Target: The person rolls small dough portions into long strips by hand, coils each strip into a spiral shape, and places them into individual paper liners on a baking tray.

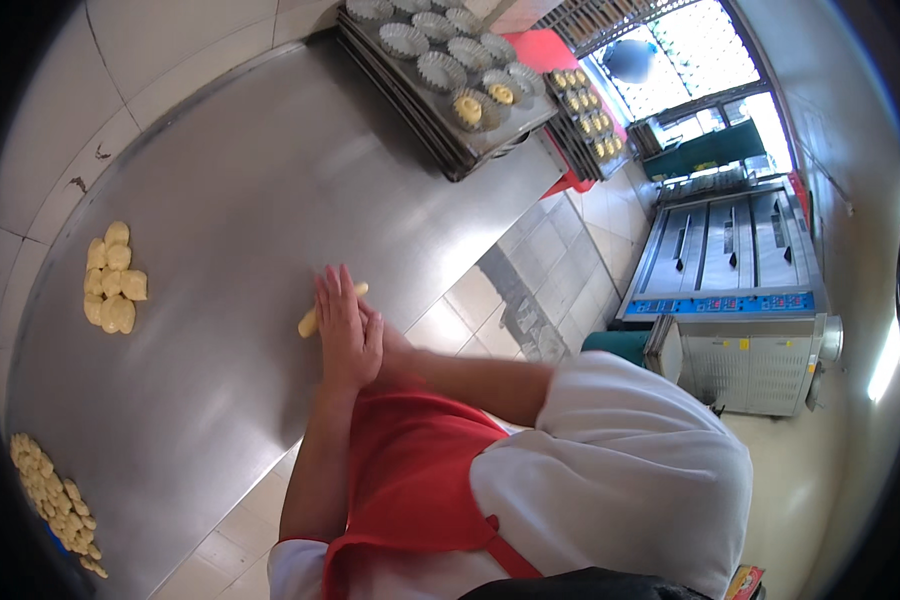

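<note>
Hands [345, 335] overlap, left uppermost, on a dough roll [308, 323] near the table edge [222, 512], with open room toward dough balls [116, 280].

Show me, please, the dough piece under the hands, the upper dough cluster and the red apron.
Dough piece [308, 323]: head view, its exposed left end.
Upper dough cluster [111, 283]: head view, its middle lump.
Red apron [410, 455]: head view, its front.

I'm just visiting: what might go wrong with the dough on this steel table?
The left hand lies flat over a dough strip; uneven pressure might leave it lopsided. The strip is near the edge of the steel table on the person's side, so a hard roll might carry it off. The clustered dough lumps sit uncovered and touching; they might dry or stick together.
</note>
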`<state>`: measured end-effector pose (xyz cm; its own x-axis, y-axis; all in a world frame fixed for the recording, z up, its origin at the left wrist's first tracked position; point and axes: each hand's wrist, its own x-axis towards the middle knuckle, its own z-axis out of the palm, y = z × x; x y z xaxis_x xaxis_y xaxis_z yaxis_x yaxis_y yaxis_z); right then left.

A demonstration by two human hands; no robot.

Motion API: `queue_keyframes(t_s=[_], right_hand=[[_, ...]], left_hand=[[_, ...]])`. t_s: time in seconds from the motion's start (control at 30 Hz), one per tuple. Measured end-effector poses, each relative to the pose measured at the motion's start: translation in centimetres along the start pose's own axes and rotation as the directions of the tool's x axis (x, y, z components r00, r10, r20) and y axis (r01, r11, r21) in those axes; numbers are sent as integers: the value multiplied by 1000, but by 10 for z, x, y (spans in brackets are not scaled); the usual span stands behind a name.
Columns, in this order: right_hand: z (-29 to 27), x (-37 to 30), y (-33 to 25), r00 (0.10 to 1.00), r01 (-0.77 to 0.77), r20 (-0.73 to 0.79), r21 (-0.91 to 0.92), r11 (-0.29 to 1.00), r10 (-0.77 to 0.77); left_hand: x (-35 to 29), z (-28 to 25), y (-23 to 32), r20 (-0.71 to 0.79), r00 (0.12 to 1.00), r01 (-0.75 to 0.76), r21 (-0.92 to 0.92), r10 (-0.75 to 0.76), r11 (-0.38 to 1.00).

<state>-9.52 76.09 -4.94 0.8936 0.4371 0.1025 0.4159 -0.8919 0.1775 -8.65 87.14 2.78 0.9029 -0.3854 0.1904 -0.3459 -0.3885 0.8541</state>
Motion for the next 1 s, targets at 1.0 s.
queue_keyframes(t_s=[1.0], right_hand=[[-13,201,157,992,-126,50,361,924,116]], left_hand=[[106,-114,-136,-278,947,317,754,-157,575]])
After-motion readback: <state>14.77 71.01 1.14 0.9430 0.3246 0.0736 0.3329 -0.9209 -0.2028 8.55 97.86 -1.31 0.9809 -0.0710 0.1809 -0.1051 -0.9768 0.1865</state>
